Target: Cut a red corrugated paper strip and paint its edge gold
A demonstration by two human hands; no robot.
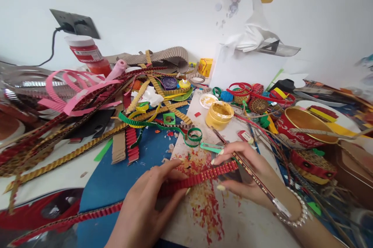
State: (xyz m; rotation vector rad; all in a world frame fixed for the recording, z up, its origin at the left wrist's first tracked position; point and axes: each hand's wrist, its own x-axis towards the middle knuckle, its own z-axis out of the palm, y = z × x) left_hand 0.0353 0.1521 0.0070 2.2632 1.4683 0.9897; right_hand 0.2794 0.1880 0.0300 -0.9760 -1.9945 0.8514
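Observation:
My left hand (154,193) is closed around a red corrugated cardboard strip (204,176), thumb below and fingers above. Small yellow dots run along the strip's ridges near its free end. A slim dark paintbrush (247,172) is held in my right hand (250,170), slanting across the fingers, with its silvery end by the pearl bracelet. My right thumb and fingertips are around the strip's free end; whether they touch it I cannot tell. Just beyond those fingertips is a mint-green tool (211,147). An open jar of yellow paint (220,115) stands past the brush's far tip.
Red and yellow flakes cover the pale board (180,221) under my hands. Corrugated strips (70,155) and pink curls (72,96) crowd the left. On the right stand a red-gold bowl (303,127) and a red-yellow cardboard coil (313,166). A white box (247,67) stands behind.

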